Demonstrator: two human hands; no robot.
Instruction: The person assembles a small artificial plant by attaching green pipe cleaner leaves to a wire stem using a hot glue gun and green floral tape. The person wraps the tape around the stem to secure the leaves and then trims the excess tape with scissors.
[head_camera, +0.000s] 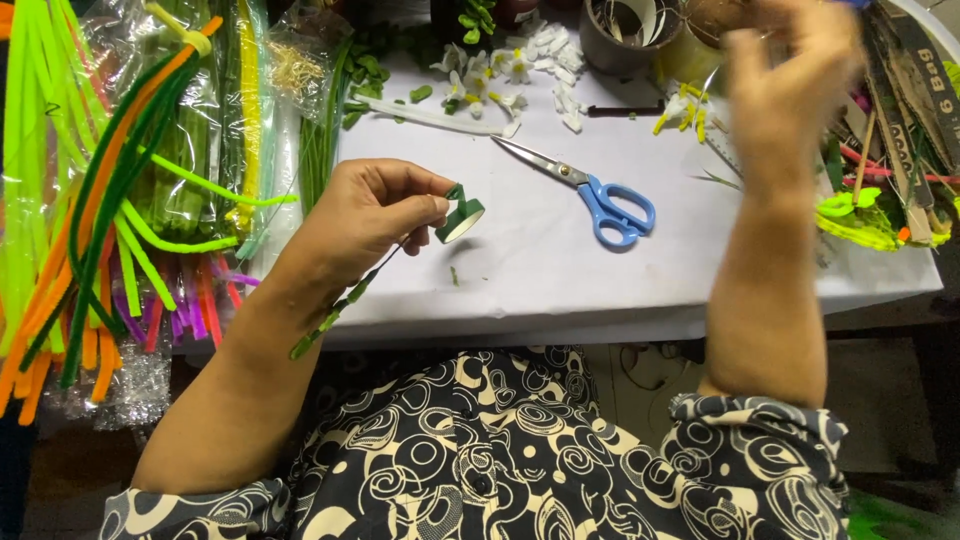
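Pinching a small roll of green tape (460, 215) and a thin green-wrapped stem (345, 300), left hand (370, 215) hovers above the white surface (540, 270). Right hand (790, 85) raised, blurred; grip unclear. Blue-handled scissors (600, 195) lie between them.

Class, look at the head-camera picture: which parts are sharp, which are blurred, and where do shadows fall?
Head view: the right hand is smeared by motion blur; the left hand, its green tape roll and the blue-handled scissors are sharp; soft shadows lie on the white table beneath them.
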